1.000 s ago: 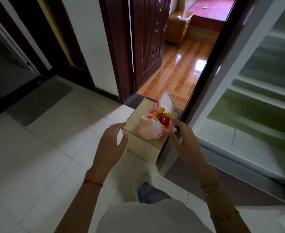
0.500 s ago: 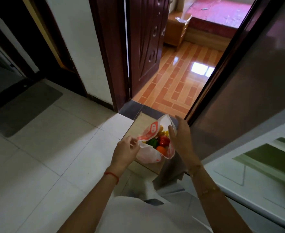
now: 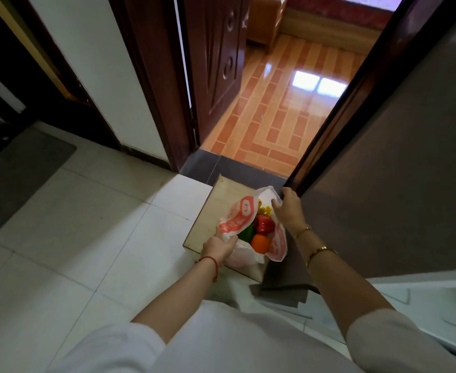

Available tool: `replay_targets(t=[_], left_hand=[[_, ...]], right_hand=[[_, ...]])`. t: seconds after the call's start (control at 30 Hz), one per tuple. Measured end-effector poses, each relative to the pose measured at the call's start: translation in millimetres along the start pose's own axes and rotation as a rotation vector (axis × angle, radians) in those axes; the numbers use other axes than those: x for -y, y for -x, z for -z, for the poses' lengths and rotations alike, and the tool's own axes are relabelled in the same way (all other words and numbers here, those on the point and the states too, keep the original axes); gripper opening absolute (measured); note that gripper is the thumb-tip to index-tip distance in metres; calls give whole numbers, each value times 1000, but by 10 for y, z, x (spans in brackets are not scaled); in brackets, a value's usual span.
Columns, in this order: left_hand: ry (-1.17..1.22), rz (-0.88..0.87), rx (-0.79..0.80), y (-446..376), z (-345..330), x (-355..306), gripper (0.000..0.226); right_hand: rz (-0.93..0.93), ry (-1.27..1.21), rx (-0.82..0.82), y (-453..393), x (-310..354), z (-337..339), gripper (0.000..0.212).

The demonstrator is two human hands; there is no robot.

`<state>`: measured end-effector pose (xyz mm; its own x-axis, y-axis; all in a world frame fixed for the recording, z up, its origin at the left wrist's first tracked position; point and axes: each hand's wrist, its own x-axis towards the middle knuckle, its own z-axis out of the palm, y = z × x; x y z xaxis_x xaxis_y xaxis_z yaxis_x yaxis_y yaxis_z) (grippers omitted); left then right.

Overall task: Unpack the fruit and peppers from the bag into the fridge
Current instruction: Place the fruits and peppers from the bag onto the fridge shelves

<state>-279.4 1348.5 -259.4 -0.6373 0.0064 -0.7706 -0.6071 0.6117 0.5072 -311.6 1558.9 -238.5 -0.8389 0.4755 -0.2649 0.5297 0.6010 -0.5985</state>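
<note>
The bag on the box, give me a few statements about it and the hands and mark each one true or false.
1. The bag sits on a light wooden box. True.
2. The bag is tied shut. False: its mouth is held open and the produce inside shows.
3. The left hand grips the bag's near edge. True.
4. The right hand is holding a pepper in the air. False: it holds the bag's far edge; the red pepper lies inside.
5. An orange fruit lies in the bag near the red pepper. True.
6. The box stands on a dark floor mat. False: it stands on pale tiles; the mat lies far to the left.
</note>
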Motion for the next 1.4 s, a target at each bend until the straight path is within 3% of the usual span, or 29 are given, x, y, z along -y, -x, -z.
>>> replay_targets(t=[0.13,0.3,0.6,0.7,0.83,1.03,1.23,1.4], left_hand=[[65,37,13,-48,-48,-116,55],[-36,46,6,-51,-126,-179,72],[208,-26,2,-144,53,-104,10],[277,-98,-15,-93,166,-49,21],[253,-241,-72,144,375,-11,18],[-28,-400,-197,527,581,72,30],[-240,-440,-330,883,759,230,42],[-314,-469,-349,1181,842,363,48]], right_hand=[[4,18,28,-104,8,-39,31],[-1,-34,84,-190,7,-100,26],[-132,-275,137,-189,76,-105,13],[-115,-346,110,-65,114,-58,13],[-41,-405,58,135,129,37,12],[13,-515,63,608,141,173,10],[35,-636,157,1181,44,338,22],[26,-625,151,1642,-84,447,26]])
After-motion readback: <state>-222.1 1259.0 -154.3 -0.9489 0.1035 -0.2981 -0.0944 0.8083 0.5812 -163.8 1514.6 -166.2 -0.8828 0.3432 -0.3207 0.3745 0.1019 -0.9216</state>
